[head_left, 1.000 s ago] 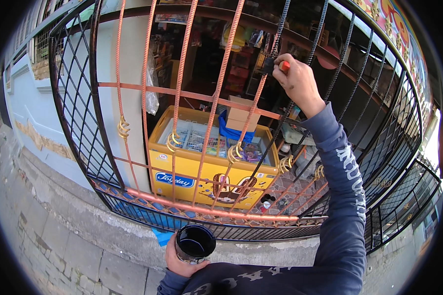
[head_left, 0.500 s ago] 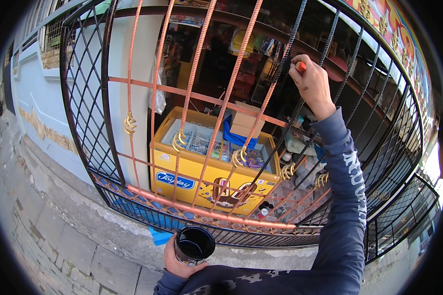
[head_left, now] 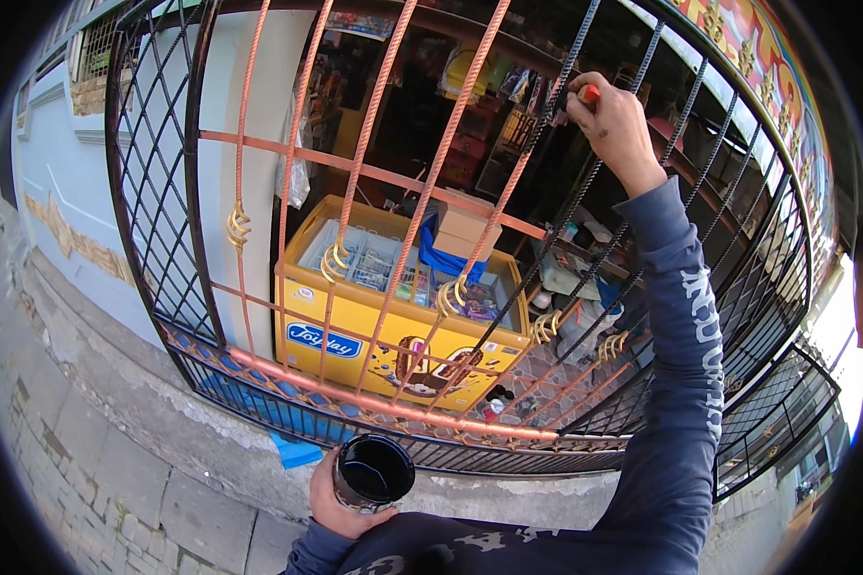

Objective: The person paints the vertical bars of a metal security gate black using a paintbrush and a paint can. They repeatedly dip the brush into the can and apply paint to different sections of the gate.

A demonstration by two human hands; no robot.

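My left hand is wrapped round a can of black paint, held upright low in front of me. Up at the right, my right hand grips a paintbrush by its orange-red handle. The brush's dark head is partly hidden and seems to touch a twisted bar of the metal grille. That bar is black in its upper part and reddish-orange further down. Bars to its right are black, while those to its left, such as one twisted bar, are reddish-orange with gold scroll ornaments.
Behind the grille stands a yellow chest freezer with a cardboard box on it. A black lattice panel borders the left. Below runs a concrete ledge with a blue piece on it, beside a paved walkway.
My right hand and the brush have moved slightly up along the same bar. The whole view has shifted a little, and the can stays in my left hand.
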